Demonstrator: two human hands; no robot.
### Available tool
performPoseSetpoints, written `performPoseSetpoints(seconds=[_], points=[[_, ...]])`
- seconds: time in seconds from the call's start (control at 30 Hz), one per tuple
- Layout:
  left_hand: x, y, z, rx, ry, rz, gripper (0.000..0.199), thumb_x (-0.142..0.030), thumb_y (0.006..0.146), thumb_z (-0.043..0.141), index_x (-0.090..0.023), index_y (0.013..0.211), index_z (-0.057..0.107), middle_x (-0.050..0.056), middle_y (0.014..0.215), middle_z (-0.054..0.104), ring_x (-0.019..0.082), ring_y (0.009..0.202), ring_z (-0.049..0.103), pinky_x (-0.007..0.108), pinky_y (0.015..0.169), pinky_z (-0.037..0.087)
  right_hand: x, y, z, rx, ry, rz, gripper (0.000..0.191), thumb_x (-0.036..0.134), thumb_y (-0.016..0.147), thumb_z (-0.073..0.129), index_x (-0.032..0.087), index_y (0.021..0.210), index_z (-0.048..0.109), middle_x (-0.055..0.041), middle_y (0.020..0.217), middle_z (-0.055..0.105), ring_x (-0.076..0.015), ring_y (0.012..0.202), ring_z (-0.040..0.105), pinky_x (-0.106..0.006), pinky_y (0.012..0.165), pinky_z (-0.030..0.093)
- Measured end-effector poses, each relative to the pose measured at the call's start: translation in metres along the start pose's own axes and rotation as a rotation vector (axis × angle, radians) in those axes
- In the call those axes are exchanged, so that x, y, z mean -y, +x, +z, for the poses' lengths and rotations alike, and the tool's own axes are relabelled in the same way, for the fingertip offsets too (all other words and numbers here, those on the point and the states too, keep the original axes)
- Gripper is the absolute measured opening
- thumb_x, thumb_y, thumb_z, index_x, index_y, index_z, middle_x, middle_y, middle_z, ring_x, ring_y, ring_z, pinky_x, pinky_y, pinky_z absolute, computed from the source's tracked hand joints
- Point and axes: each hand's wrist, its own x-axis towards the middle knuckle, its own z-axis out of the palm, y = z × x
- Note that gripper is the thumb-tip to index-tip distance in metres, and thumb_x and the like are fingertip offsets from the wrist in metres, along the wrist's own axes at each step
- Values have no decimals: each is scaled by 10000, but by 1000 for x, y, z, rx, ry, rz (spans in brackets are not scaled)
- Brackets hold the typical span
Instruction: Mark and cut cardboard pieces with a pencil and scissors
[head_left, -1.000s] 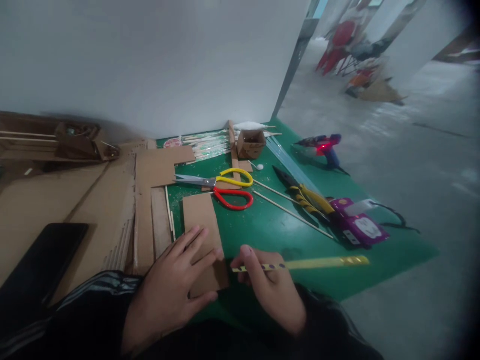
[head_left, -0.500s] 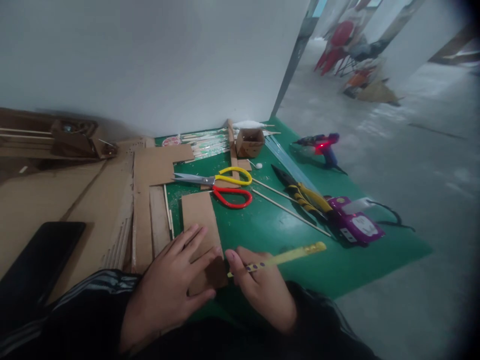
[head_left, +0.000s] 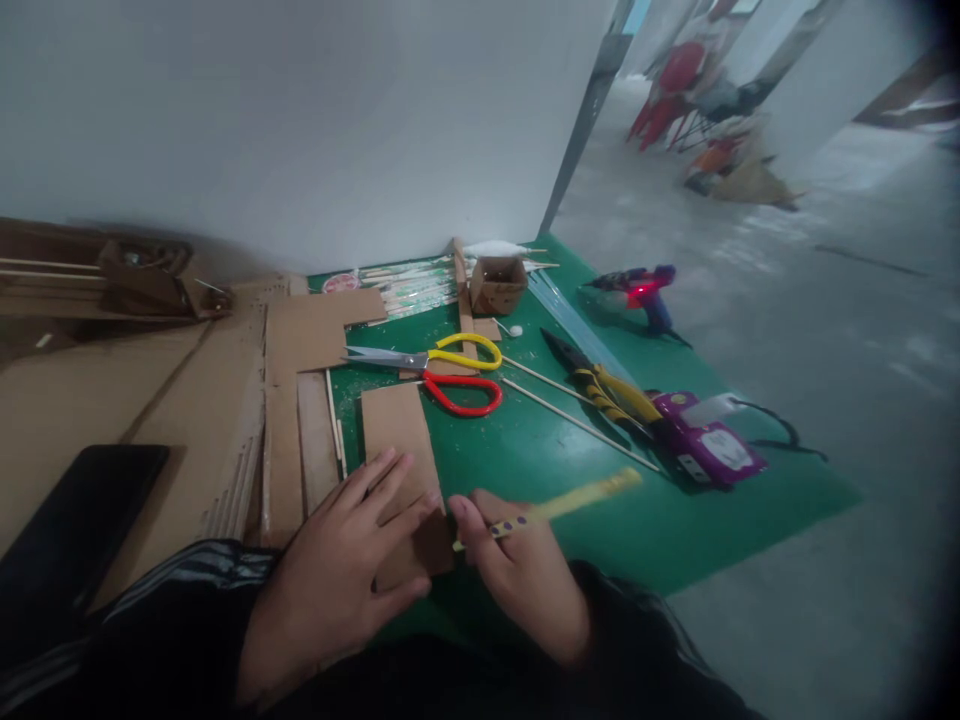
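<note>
A rectangular cardboard piece (head_left: 397, 420) lies on the green tabletop in front of me. My left hand (head_left: 341, 570) rests flat on it with the fingers spread. Just right of its edge, my right hand (head_left: 521, 570) is closed around a yellow cutter-like tool (head_left: 585, 495) with dark dots. The tool's narrow end points left at the cardboard's right edge, and its other end sticks out to the right, blurred. Beyond the cardboard lie scissors (head_left: 424, 362) with one yellow and one red handle.
Pliers (head_left: 600, 385) and a purple device (head_left: 709, 440) lie to the right, a lit glue gun (head_left: 649, 295) behind. A small cardboard box (head_left: 499, 285) and thin sticks (head_left: 420, 285) are near the wall. At left are cardboard sheets (head_left: 187, 400) and a black phone (head_left: 82, 530).
The outer end of the yellow tool has shifted slightly left and up within my right hand's grip. My left hand has stayed on the cardboard. The whole view has shifted very slightly.
</note>
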Motion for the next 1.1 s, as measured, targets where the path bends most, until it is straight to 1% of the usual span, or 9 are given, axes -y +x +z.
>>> performPoseSetpoints(seconds=[0.13,0.27,0.4,0.53,0.67,0.83,0.93,1.03,1.1], points=[[-1,-1,0,3,14,9,602,-454,863,654,-295,1415,473,85,1612,263,323,1485,199,535,1128,374,0,-1,0,47,19,-2,426,402,1017,354,234,627,382,54,551,400,-118,513,388,-242,522,281],[-1,-1,1,-1,18,10,599,-469,866,645,-293,1413,477,87,1613,260,321,1484,202,531,1131,370,0,0,0,-20,4,35,425,405,1020,343,228,645,436,42,551,456,-121,521,432,-244,538,297],[0,0,2,0,15,6,598,-469,868,645,-299,1415,476,91,1616,251,323,1484,200,531,1131,368,0,1,0,16,19,34,448,428,1016,356,229,621,420,52,527,428,-115,493,409,-245,518,286],[1,0,3,-7,13,10,609,-477,874,640,-292,1428,465,97,1615,253,329,1480,213,536,1128,368,-1,2,1,-60,31,54,436,420,1017,365,219,648,482,31,558,510,-121,521,477,-242,545,326],[1,-1,3,-2,8,8,616,-496,870,639,-297,1426,467,79,1616,255,326,1480,211,526,1130,368,-1,4,0,-48,16,54,431,414,1014,376,220,642,472,36,541,518,-116,500,496,-233,528,337],[1,-1,3,-2,12,-3,616,-510,865,638,-301,1421,473,57,1622,243,322,1480,210,516,1139,357,0,6,1,-61,115,120,421,448,1003,400,212,686,543,43,530,530,-115,483,531,-217,498,370],[2,-1,3,-9,6,-5,616,-513,856,646,-303,1413,484,54,1622,243,330,1477,219,516,1134,362,1,5,1,-76,148,138,455,476,997,405,204,676,578,36,522,544,-115,470,539,-215,484,392],[2,0,2,-16,-5,-1,613,-523,850,647,-303,1403,498,58,1617,257,334,1472,234,517,1132,366,2,10,-6,-86,233,162,486,496,1002,389,193,719,642,20,551,595,-114,455,558,-213,461,419],[2,0,2,-14,-4,4,615,-528,850,644,-300,1402,499,66,1611,272,333,1470,242,513,1127,375,4,21,-17,-58,253,117,483,491,1007,383,184,795,691,0,613,652,-117,472,585,-214,467,442]])
